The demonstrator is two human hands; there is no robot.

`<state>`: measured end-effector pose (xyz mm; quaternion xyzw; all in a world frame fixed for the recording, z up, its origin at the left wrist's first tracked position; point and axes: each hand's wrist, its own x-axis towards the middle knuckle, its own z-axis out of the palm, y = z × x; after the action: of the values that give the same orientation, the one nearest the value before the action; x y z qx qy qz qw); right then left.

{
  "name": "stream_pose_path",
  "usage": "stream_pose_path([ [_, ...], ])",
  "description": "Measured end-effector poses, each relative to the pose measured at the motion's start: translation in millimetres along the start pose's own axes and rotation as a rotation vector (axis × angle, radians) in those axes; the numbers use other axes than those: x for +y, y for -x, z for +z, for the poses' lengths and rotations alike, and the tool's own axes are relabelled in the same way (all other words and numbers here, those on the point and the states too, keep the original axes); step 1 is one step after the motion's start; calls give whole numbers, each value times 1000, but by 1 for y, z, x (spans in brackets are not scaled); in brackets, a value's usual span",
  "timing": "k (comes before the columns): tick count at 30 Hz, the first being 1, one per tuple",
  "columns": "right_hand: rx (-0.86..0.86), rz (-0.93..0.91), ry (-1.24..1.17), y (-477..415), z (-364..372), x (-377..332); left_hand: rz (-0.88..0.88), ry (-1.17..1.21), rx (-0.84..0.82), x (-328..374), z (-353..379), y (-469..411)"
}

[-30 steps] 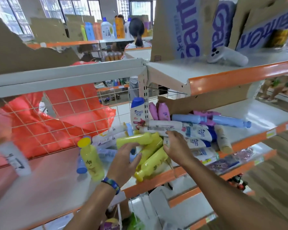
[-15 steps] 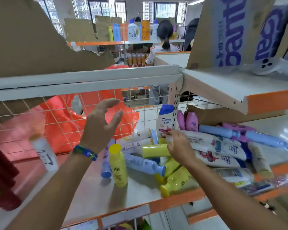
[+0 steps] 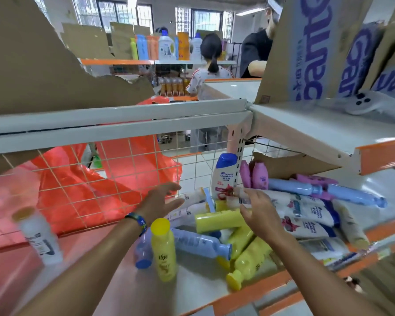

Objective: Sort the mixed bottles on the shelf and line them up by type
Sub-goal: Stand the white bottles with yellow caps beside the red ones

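Observation:
A heap of mixed bottles lies on the shelf. One yellow bottle stands upright in front; several more yellow ones lie tipped. A blue bottle lies behind it. A white shampoo bottle with a blue cap stands at the wire back. My left hand hovers open just left of the white tubes. My right hand has its fingers around the end of a white bottle in the pile. A white bottle with a yellow cap stands alone at the left.
Pink bottles stand by the upright post; light blue bottles and white shampoo bottles lie to the right. A red plastic bag hangs behind the wire grid. Cardboard sheets and a white controller sit on the upper shelf. Two people stand beyond.
My left hand has dropped from in front of the wire grid and moved right toward the white tubes. My right hand stays on the pile, fingers curling on a white bottle.

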<state>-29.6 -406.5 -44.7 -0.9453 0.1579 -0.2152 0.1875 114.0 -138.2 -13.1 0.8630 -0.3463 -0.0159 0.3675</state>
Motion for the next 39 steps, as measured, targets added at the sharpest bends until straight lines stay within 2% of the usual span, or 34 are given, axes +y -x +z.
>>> stream_pose_path([
  [4, 13, 116, 82, 10, -13, 23, 49, -96, -162, -18, 26, -22],
  [9, -10, 241, 126, 25, -22, 49, 145, -274, -265, -41, 56, -34],
  [16, -112, 289, 191, 22, -12, 55, 208, -626, -331, -60, 81, -46],
  [18, -124, 276, 200, 17, -7, 53, 197, -651, -355, -63, 87, -48],
  [24, -197, 234, 259, 0, 5, 56, 89, -258, -282, -66, 70, -47],
  [28, -224, 192, 339, -11, 12, 58, 164, -54, -134, -50, 49, -41],
  [35, -235, 156, 483, -27, 14, 58, 129, 48, -98, -36, 15, -27],
  [39, -277, 172, 428, -33, 10, 60, 95, 50, -67, -37, 1, -16],
])
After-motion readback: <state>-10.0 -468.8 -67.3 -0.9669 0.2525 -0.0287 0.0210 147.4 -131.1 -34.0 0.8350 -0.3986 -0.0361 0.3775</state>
